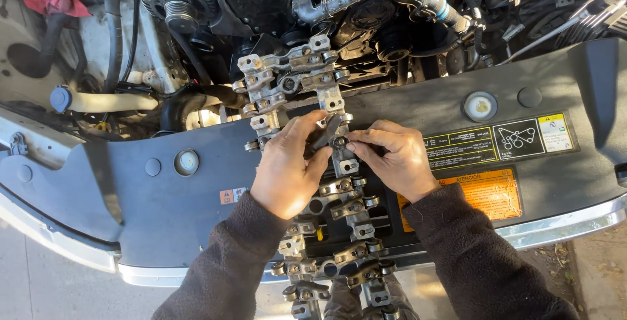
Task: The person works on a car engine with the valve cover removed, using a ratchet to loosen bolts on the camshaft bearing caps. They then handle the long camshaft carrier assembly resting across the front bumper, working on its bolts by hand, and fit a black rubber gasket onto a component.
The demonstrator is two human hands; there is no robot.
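1. A small dark part (328, 134) is pinched over the middle of the rocker shaft (320, 183), which lies on the grey panel (163, 209) in front of the engine (326, 13).
2. The left hand (287, 166) is clenched on the part from its left; the fingertips of the right hand (392, 157) are closed on its lower end.
3. The part is best kept square to its seat while steadied by both grips.
4. The shaft's long axis runs from the person toward the engine; the part tilts up-right.
5. Labels (496, 144) are seen at right.
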